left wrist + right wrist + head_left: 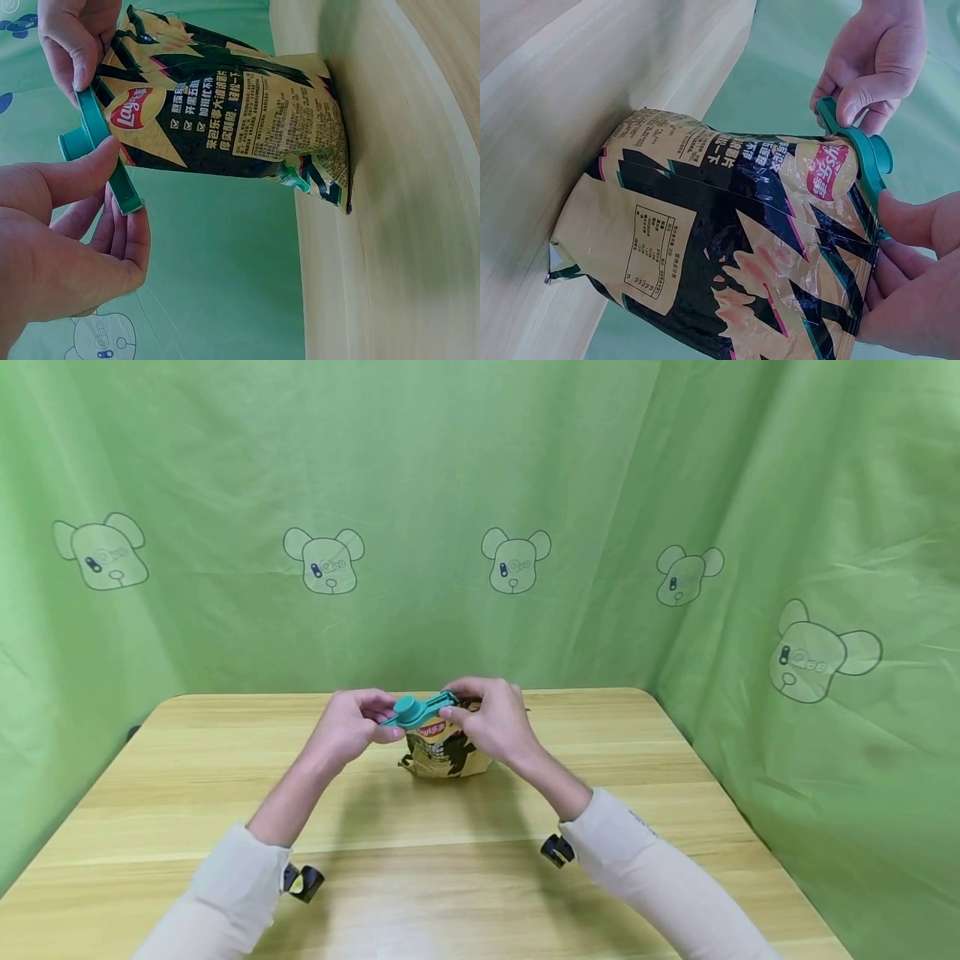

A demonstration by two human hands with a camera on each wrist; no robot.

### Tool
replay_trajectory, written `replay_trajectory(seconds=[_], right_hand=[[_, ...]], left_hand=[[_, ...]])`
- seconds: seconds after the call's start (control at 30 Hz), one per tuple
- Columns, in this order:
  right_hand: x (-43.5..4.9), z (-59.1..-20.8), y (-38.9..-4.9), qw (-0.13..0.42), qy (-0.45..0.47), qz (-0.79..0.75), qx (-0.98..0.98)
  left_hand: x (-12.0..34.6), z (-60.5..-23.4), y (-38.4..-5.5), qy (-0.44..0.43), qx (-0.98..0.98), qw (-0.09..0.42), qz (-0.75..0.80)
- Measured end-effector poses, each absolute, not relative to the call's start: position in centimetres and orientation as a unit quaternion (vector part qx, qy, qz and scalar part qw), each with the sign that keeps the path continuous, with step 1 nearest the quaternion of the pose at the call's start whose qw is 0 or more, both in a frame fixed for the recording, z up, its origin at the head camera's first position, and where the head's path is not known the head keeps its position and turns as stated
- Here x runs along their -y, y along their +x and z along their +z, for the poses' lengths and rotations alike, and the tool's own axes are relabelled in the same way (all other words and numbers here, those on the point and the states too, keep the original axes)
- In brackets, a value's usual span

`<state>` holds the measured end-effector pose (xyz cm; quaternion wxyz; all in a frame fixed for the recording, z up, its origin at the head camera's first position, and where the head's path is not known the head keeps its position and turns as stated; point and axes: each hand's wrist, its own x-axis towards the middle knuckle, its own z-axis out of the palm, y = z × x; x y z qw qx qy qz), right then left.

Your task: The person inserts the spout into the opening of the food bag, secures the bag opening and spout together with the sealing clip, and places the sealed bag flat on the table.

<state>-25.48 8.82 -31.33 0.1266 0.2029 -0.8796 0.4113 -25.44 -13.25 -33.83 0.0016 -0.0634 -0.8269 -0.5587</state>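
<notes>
A Lay's chip bag point(442, 756), tan and black with a red logo, stands upright on the table. Along its top edge lies a green bag clip point(96, 127) with a round cap-like spout. My left hand point(348, 725) pinches the clip's left end between thumb and fingers, beyond the bag's side. At the other end, my right hand point(495, 718) pinches the clip and the top of the bag. In the right wrist view, the right thumb point(911, 217) presses on the clip while the fingers sit behind the bag.
The wooden table point(420, 877) has rounded far corners. Green curtains point(420, 460) printed with bear-head outlines hang behind it and along the sides. Black camera mounts point(306, 883) are strapped at both wrists, below the light sleeves point(232, 877).
</notes>
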Motion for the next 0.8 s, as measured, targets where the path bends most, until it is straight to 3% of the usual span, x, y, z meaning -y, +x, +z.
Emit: replay_trajectory(seconds=[0.8], right_hand=[[-8.65,-31.6,-25.49,0.134,0.187,0.429,0.874]], left_hand=[[12.89,-33.98,-25.46,-0.055,0.835,0.005,-0.548]])
